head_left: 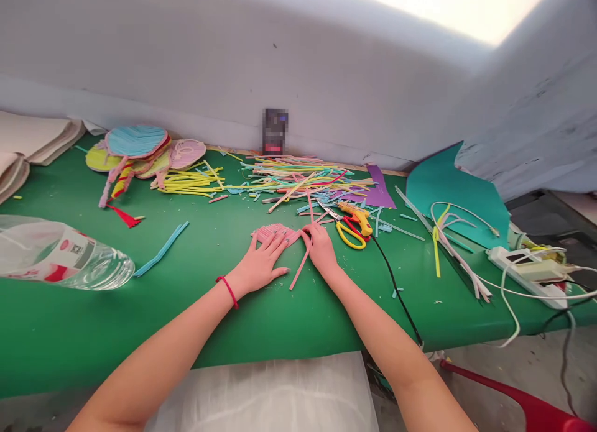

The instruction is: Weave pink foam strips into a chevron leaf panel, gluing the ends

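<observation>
A pink piece made of rows of pipe cleaners (269,231) lies flat on the green table (261,332). My left hand (262,263) rests on it, fingers stretched out and covering much of it. At its right edge, my right hand (321,248) pinches a pink pipe cleaner (300,269), whose loose end runs down toward me. Beyond the right hand lie scissors with yellow and red handles (349,235) and a yellow glue gun (359,217), close against each other. The fingertips of my right hand are partly hidden.
Loose coloured pipe cleaners (289,177) are heaped at the back, before a dark phone (275,132). Finished fan shapes (136,140) are stacked at back left. A water bottle (69,255) stands left. A teal sheet (457,199), power strip (527,273) and cables are right.
</observation>
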`<state>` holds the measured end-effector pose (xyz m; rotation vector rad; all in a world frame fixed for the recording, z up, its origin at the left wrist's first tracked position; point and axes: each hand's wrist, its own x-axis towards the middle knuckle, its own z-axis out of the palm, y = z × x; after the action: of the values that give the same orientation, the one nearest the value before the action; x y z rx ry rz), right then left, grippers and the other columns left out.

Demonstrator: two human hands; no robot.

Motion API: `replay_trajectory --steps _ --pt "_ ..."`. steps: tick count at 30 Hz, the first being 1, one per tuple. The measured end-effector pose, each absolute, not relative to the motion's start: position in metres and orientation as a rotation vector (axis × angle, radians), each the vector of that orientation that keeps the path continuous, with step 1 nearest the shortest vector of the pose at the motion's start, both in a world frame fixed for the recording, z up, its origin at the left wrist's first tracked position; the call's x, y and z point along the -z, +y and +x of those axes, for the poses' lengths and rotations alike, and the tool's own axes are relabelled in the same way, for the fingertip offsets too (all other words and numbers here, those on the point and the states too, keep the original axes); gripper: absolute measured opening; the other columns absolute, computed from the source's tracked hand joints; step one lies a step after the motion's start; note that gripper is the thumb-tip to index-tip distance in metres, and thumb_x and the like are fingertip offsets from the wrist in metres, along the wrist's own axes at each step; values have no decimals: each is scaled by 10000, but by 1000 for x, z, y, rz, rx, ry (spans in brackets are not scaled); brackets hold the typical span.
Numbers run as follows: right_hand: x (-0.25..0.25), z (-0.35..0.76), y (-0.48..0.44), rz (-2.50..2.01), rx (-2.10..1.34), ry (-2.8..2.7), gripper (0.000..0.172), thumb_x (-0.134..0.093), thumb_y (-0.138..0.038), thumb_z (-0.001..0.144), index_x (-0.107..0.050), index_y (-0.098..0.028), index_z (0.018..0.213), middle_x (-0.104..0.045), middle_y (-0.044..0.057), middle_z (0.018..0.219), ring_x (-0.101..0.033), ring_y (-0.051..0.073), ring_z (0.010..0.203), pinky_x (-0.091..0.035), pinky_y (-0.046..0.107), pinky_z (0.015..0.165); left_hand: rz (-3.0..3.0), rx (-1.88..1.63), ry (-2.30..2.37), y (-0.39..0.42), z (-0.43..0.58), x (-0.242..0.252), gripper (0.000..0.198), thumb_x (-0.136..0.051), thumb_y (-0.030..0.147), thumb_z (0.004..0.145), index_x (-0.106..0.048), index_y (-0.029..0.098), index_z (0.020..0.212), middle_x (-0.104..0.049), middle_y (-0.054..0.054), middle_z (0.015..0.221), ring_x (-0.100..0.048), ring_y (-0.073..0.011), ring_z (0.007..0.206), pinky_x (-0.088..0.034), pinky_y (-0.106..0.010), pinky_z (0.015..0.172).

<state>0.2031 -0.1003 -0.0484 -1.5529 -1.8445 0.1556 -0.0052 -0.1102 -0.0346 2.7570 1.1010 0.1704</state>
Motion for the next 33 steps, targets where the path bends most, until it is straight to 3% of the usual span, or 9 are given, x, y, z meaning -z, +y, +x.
replay_trajectory --steps 7,13,17,20,22,28,33 --pt "43 205 -92 -1564 -179 -1885 114 -530 -257 890 -595 -209 810 -605 70 853 -553 231 836 -471 363 770 2764 -170 1109 -111 -5 34 710 -381 512 931 -40 262 1502 -182 -68 1562 -168 -285 1440 -97 -604 1134" --pt "48 205 -92 -1544 -231 -1833 112 -512 -263 896 -610 -215 867 -635 81 917 -569 242 881 -480 405 821 2708 -154 1090 -110 -5 24 643 -371 474 943 -152 247 1503 -204 -78 1557 -193 -267 1437 -95 -591 1140" --pt "47 213 -92 -1505 -290 -1791 120 -516 -292 897 -605 -212 911 -631 89 1049 -609 209 879 -508 368 817 2633 -331 1238 -101 -10 8 486 -313 343 969 -341 218 1438 -288 -98 1538 -320 -236 1390 -160 -548 1147" --pt "43 222 -91 -1467 -347 -1732 157 -507 -319 900 -603 -201 941 -628 98 1037 -630 191 820 -525 349 778 2483 -488 1546 -89 -22 2 386 -305 281 962 -537 175 1253 -402 -132 1474 -402 -237 1337 -225 -531 1133" --pt "41 226 -91 -1440 -398 -1678 180 -516 -337 892 -605 -198 961 -636 98 1026 -641 195 830 -526 356 794 2379 -500 1697 -81 -32 4 316 -369 290 941 -588 163 1131 -458 -157 1423 -415 -256 1325 -249 -543 1118" --pt "40 224 -91 -1460 -521 -1596 217 -528 -376 868 -624 -203 958 -675 104 1097 -669 213 842 -530 380 800 2230 -486 1644 -72 -42 19 176 -495 340 880 -568 198 953 -494 -151 1376 -418 -271 1318 -223 -605 1097" --pt "31 216 -95 -1461 -591 -1569 206 -533 -375 867 -639 -210 931 -715 75 986 -674 216 868 -528 364 806 2199 -576 1552 -71 -38 26 137 -507 326 869 -553 207 919 -497 -133 1368 -420 -265 1313 -175 -613 1105"
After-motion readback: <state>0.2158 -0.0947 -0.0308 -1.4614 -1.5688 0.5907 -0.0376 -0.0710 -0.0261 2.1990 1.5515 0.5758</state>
